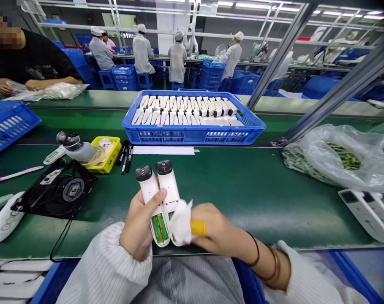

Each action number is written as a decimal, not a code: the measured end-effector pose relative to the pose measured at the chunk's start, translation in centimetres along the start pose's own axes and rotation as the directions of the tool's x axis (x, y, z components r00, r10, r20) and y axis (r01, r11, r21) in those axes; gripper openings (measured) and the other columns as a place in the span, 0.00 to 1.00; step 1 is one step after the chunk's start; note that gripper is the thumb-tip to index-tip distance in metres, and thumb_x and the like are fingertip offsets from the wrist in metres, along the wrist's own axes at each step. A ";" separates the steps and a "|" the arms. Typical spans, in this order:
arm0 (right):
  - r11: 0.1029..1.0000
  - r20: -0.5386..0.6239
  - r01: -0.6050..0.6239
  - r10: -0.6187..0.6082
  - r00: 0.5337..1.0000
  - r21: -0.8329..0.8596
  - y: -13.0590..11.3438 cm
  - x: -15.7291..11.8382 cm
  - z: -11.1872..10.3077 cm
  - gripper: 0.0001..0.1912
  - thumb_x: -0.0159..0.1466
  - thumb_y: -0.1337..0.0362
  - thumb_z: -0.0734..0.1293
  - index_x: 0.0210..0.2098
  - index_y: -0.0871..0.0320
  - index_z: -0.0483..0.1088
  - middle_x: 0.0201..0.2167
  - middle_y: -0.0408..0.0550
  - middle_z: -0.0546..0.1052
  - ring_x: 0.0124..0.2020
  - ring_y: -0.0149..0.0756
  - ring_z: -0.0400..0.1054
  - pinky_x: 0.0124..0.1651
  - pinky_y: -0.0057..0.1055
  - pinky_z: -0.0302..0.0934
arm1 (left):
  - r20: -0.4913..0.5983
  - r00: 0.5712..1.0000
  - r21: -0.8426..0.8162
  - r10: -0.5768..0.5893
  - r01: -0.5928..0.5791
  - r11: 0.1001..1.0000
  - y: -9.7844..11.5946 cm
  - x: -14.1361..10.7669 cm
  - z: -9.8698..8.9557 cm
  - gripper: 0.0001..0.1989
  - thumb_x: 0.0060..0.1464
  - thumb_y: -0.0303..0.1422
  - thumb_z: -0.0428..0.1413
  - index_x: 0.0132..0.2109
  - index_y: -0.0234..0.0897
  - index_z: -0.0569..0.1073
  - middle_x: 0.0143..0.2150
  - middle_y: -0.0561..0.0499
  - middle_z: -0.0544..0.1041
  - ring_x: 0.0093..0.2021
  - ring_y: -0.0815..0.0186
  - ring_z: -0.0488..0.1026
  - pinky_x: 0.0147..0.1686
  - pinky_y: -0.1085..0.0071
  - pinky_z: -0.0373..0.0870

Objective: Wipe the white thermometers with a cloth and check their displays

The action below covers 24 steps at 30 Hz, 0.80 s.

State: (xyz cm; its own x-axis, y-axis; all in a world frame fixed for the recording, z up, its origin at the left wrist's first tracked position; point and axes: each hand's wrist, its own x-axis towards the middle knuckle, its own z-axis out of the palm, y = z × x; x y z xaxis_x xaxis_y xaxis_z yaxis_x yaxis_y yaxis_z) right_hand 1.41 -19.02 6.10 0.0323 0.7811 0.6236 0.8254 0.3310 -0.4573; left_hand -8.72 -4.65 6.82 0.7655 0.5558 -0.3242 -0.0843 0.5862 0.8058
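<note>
My left hand [140,223] is closed around two white handheld devices, held side by side above the bench. The left device [150,188] and the right device [169,188] both have a black end with two round openings. Green batteries [160,228] show in the left one's uncovered compartment. Over the lower part of the right device lies a crumpled white cloth or tissue [181,221], which partly hides its batteries. My right hand [213,226] grips that cloth, slightly blurred, its fingertips hidden. A yellow band or finger cover [198,228] shows at its fingers.
A blue crate [192,137] of white devices stands ahead. To the left are a black fan [57,190], a yellow tray [111,158] and marker pens [126,158]. On the right lie a plastic bag of small green parts [340,156] and more white devices [366,215]. Co-workers sit beyond.
</note>
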 end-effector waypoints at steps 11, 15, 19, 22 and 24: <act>0.405 0.280 -0.608 0.623 0.730 0.683 -0.8 -0.9 1.0 0.27 0.62 0.39 0.65 0.41 0.59 0.69 0.31 0.45 0.71 0.30 0.34 0.65 0.32 0.28 0.59 | 0.027 0.984 0.031 0.179 -0.179 0.983 -1.1 -0.7 0.9 0.21 0.48 0.36 0.67 0.45 0.37 0.69 0.35 0.51 0.76 0.31 0.66 0.75 0.31 0.72 0.74; 0.177 0.317 -0.572 0.684 0.656 0.801 -1.8 0.2 3.0 0.22 0.59 0.52 0.72 0.46 0.58 0.68 0.36 0.46 0.73 0.35 0.36 0.67 0.38 0.29 0.62 | 0.054 0.969 -0.025 0.243 -0.242 0.970 -1.5 -0.7 0.7 0.18 0.51 0.37 0.65 0.47 0.41 0.70 0.38 0.51 0.78 0.34 0.65 0.77 0.33 0.73 0.75; 0.212 0.226 -0.619 0.803 0.551 0.756 -2.4 -0.4 2.6 0.16 0.59 0.60 0.70 0.46 0.56 0.69 0.33 0.43 0.73 0.32 0.34 0.66 0.32 0.27 0.61 | 0.132 0.968 -0.187 0.215 -0.188 0.964 -0.9 -0.2 0.0 0.16 0.52 0.40 0.64 0.45 0.38 0.74 0.42 0.47 0.80 0.41 0.60 0.78 0.40 0.69 0.76; 0.189 0.191 -0.597 0.837 0.513 0.780 -2.4 -1.0 2.7 0.17 0.58 0.62 0.69 0.46 0.57 0.69 0.28 0.43 0.75 0.27 0.33 0.65 0.27 0.26 0.59 | 0.221 0.966 -0.288 0.131 -0.063 0.956 -0.8 -0.2 -0.1 0.21 0.61 0.48 0.51 0.50 0.36 0.74 0.49 0.43 0.78 0.52 0.56 0.74 0.50 0.64 0.73; 0.252 0.103 -0.545 0.837 0.538 0.800 -2.4 -1.3 3.4 0.13 0.58 0.62 0.68 0.43 0.57 0.69 0.23 0.42 0.73 0.22 0.32 0.63 0.23 0.25 0.56 | 0.257 0.959 -0.322 0.121 -0.033 0.946 -1.1 -0.3 0.1 0.23 0.64 0.48 0.46 0.53 0.37 0.73 0.53 0.45 0.76 0.56 0.57 0.71 0.55 0.65 0.69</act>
State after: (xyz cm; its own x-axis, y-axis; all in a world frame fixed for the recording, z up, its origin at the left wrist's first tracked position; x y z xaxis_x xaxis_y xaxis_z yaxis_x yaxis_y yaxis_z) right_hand -2.51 -19.03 4.23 0.6503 0.7513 -0.1127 -0.2608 0.0815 -0.9619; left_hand -8.85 -5.51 6.11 0.8877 0.4524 -0.0859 -0.3108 0.7262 0.6132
